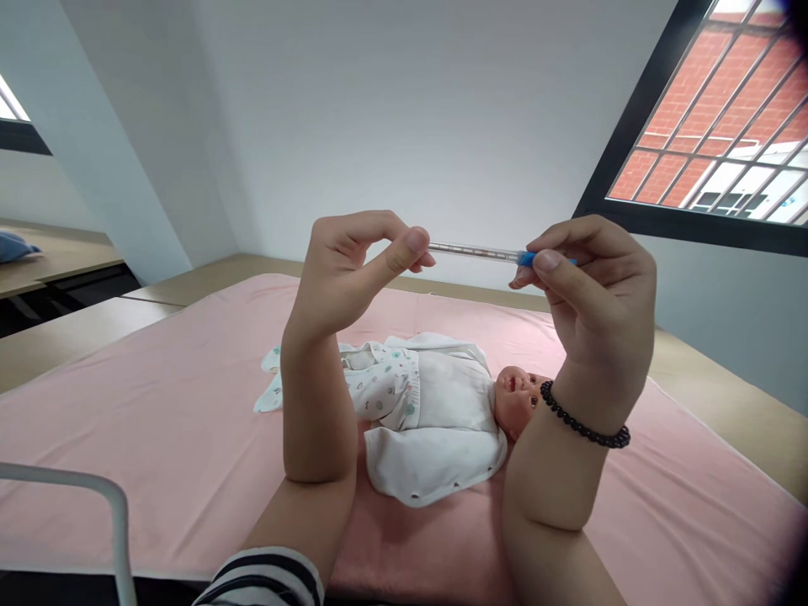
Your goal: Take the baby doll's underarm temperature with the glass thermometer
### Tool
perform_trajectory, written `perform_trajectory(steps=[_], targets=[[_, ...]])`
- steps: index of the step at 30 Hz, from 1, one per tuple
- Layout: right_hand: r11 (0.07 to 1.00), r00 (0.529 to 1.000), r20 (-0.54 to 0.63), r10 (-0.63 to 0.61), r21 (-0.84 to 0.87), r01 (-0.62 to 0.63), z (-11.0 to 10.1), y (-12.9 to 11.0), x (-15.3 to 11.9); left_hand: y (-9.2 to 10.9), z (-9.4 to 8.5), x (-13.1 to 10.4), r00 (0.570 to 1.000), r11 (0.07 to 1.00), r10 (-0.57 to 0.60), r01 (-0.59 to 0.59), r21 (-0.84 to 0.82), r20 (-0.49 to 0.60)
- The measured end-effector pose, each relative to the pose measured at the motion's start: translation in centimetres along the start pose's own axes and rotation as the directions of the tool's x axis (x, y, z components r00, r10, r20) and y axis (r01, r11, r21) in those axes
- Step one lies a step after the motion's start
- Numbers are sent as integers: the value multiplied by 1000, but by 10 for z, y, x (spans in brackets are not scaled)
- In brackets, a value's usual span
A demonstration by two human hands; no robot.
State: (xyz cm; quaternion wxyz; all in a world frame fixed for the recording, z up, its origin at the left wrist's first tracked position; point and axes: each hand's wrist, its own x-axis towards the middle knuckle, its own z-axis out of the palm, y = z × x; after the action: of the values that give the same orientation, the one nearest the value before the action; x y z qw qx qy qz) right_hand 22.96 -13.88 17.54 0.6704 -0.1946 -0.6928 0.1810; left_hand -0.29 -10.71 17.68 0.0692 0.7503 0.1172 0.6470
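Raised above the bed, a slim clear glass thermometer (473, 251) with a blue end (525, 258) lies nearly level between my hands. My left hand (359, 269) pinches its left end between thumb and fingers. The blue end is in the closed fingertips of my right hand (597, 286), whose wrist wears a black bead bracelet (587, 431). Below and behind them, a baby doll (514, 391) lies on its back, head to the right, in a white top (451, 391) and patterned trousers (391, 387). My forearms hide parts of the doll.
A pink sheet (189, 438) covers the surface under the doll. Wooden tabletops (713, 379) run along its far and right sides. A white metal rail (69, 475) stands at the lower left. Behind are a pale wall (410, 126) and a barred window (713, 126).
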Motion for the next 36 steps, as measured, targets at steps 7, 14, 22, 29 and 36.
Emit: perform_trajectory(steps=[7,14,22,29,36], targets=[[1000,1000,-4,6,-5,-6,1,0,-1,3,0,0,1000,1000,2,-2,18,10],[1000,1000,-4,19,-22,-19,0,-1,0,5,0,-1,1000,999,-18,18,27,-1],[1000,1000,1,24,-1,-24,0,-1,0,7,1,0,1000,1000,-30,30,7,1],[999,999,0,32,-13,-32,0,-2,-1,8,1,0,999,999,-37,37,12,4],[999,1000,0,31,-14,-31,0,-1,-1,6,1,0,1000,999,11,-10,-44,8]])
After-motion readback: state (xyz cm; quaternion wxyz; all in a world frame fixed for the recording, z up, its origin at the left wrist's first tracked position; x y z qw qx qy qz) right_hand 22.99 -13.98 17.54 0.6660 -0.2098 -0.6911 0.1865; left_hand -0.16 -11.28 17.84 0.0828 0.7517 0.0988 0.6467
